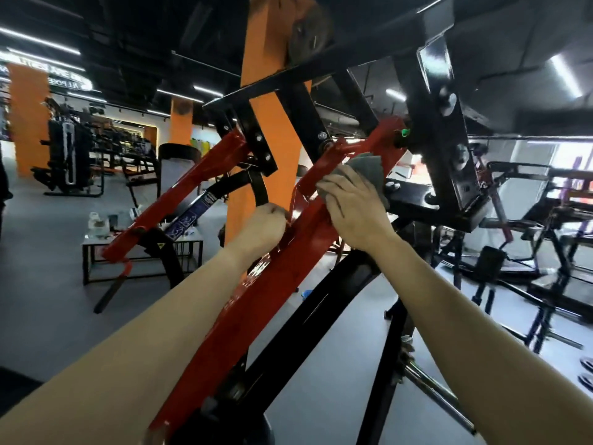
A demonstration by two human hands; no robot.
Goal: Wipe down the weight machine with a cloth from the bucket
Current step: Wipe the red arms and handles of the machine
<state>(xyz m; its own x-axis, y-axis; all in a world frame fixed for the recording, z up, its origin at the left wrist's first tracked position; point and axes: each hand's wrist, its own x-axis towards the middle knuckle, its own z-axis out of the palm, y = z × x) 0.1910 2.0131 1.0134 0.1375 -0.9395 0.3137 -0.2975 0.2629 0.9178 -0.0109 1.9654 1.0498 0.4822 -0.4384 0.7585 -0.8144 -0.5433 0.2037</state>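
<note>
Head view: right hand presses grey cloth flat against red arm; left hand grips its edge (steadying, probably).

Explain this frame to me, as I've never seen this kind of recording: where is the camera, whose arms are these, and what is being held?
There is one picture, taken by a wide-angle camera worn on a person's head, so the two bare arms reaching forward are the wearer's own. No robot is involved. The person stands in a gym at a weight machine, black with slanted red arms. The right hand presses a grey cloth flat against the nearer red arm. The left hand grips that arm's edge just below, apparently to steady it. No bucket shows in this view.
</note>
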